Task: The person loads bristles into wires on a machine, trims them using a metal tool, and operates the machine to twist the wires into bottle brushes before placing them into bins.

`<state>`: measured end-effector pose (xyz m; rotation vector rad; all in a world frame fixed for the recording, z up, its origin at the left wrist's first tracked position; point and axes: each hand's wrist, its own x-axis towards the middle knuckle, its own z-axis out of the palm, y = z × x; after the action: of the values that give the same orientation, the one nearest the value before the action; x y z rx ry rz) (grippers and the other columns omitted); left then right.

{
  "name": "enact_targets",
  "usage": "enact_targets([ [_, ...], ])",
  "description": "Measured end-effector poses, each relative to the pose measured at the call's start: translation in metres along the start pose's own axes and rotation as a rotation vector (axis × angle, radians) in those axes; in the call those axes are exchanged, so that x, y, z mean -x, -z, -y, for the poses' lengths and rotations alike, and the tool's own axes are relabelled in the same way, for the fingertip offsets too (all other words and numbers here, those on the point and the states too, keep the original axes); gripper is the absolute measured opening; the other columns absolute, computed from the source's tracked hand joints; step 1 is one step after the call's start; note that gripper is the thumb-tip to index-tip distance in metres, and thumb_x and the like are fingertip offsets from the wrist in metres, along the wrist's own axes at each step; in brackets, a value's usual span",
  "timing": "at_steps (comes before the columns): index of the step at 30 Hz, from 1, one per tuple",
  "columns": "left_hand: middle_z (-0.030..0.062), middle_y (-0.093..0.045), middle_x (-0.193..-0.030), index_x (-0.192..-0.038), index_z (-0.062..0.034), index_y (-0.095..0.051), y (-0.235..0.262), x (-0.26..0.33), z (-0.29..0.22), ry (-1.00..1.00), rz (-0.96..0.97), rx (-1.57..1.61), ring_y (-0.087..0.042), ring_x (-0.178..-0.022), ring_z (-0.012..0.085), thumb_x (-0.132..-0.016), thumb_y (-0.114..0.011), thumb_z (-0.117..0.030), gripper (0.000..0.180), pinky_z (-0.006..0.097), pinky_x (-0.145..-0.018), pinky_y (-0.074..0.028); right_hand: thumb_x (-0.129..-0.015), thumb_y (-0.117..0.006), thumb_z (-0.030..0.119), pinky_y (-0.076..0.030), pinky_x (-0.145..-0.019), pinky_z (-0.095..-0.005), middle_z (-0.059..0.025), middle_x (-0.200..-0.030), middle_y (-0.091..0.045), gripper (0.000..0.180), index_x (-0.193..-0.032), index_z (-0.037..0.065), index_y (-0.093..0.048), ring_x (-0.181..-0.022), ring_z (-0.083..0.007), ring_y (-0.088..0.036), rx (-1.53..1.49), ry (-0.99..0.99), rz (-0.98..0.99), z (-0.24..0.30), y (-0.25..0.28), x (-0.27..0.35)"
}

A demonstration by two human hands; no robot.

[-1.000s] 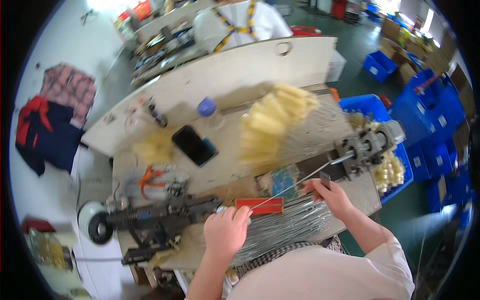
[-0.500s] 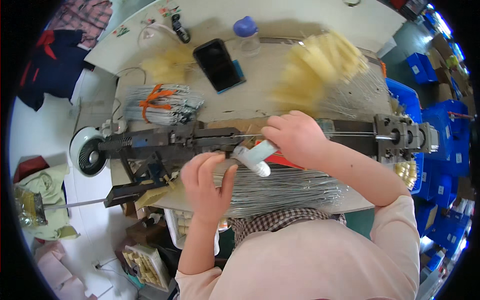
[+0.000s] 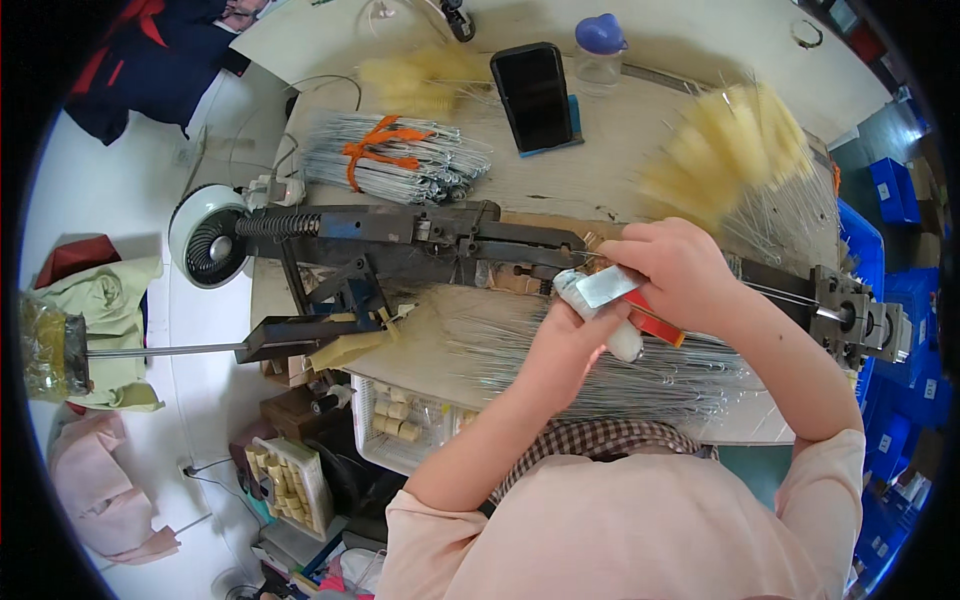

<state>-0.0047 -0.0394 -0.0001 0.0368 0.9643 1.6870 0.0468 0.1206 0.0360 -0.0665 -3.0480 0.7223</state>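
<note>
My left hand (image 3: pixel 560 352) is closed around a white-wrapped, rounded piece (image 3: pixel 624 342) below the machine's bar, its thumb lying across it. A flat pale plate (image 3: pixel 606 287) lies against that piece, close to my right fingertips. My right hand (image 3: pixel 682 272) is curled over the middle of the long dark metal machine (image 3: pixel 370 228), pinching a thin wire (image 3: pixel 590 254) that comes from the machine's jaw. Thin rods (image 3: pixel 785 298) run out on the right side of this hand, toward a metal block (image 3: pixel 845 312). Beneath my hands shows a red strip (image 3: pixel 655 322); what the palms cover is hidden.
Many loose metal wires (image 3: pixel 680 385) lie along the near table edge. A wire bundle with an orange tie (image 3: pixel 395 158), a phone (image 3: pixel 533 98), a purple-lidded jar (image 3: pixel 599 55) and yellow bristle brushes (image 3: pixel 730 150) sit behind the machine. A small fan (image 3: pixel 212 238) stands left.
My left hand has gone from open beside the white-wrapped piece to closed around it. My right hand stays over the machine. The whole view has shifted, with things appearing farther right.
</note>
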Motion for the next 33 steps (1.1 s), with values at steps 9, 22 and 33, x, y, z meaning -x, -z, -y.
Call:
enact_targets([
  [9,0.0053,-0.059,-0.083,-0.108,0.0022,-0.047,0.037,-0.019,0.035,-0.389,-0.191,-0.751,-0.057,-0.077,0.0092,-0.084,-0.053,-0.006,0.026,0.024,-0.065,-0.046,-0.065,-0.063,0.011,-0.043,-0.067,-0.0334,-0.0038,-0.079,-0.055,0.033,-0.098,0.008,-0.058,-0.074,-0.0224,-0.056,0.165,0.092,0.029,0.005,0.003,-0.004],
  [22,0.0205,-0.055,-0.097,-0.122,0.0029,-0.027,0.054,-0.022,0.022,-0.468,-0.171,-0.803,-0.056,-0.087,0.0344,-0.077,-0.061,-0.014,0.059,0.039,-0.075,-0.044,-0.06,-0.063,0.005,-0.042,-0.071,-0.0338,-0.0071,-0.088,-0.054,0.044,-0.103,0.004,-0.055,-0.082,-0.0247,-0.053,0.254,0.151,0.004,0.014,-0.004,-0.001],
  [33,0.0031,-0.051,-0.077,-0.104,0.0016,-0.054,0.16,0.084,-0.038,-0.032,-0.651,-0.123,-0.059,-0.075,0.0182,-0.089,-0.047,-0.042,0.047,0.031,-0.073,-0.049,-0.064,-0.06,-0.005,-0.044,-0.074,-0.0383,-0.0116,-0.104,-0.052,0.045,-0.108,0.007,-0.055,-0.086,-0.0317,-0.054,0.039,-0.234,-0.087,-0.011,-0.043,0.086],
])
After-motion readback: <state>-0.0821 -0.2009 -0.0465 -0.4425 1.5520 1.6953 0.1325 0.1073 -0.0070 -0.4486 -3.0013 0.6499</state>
